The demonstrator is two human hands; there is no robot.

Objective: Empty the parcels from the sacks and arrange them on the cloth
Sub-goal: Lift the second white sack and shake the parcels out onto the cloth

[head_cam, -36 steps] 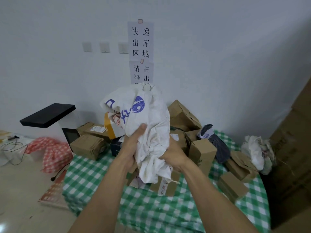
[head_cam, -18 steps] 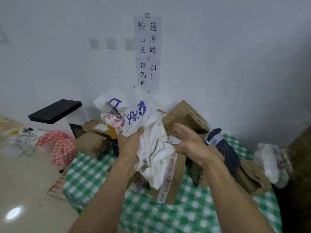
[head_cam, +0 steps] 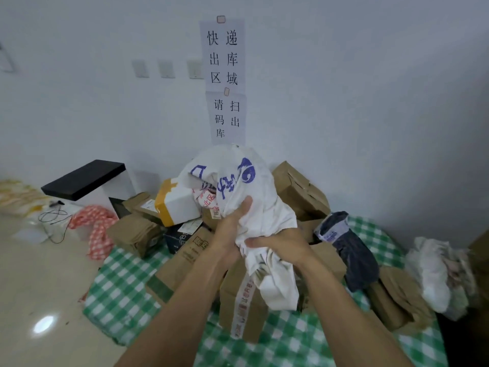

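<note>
A crumpled white sack (head_cam: 246, 186) with blue print is held up over the pile of parcels. My left hand (head_cam: 232, 229) grips its bunched cloth from the left. My right hand (head_cam: 280, 247) grips the same bunch from the right, just below. Under the sack lie several brown cardboard parcels, one with red-printed tape (head_cam: 243, 295) nearest me and a white box with yellow tape (head_cam: 177, 202) at the back left. A dark grey plastic mailer (head_cam: 352, 250) lies to the right. All rest on the green checked cloth (head_cam: 119, 295).
Another crumpled white sack (head_cam: 436, 274) lies at the cloth's right edge beside stacked brown boxes (head_cam: 397, 295). A black-topped stand (head_cam: 84, 178), a red checked cloth (head_cam: 95, 229) and cables (head_cam: 53, 215) sit on the tiled floor to the left. The white wall stands close behind the pile.
My right hand, which had let go of the sack half a second ago, has come back and grips it again below my left hand. The sack is bunched tighter.
</note>
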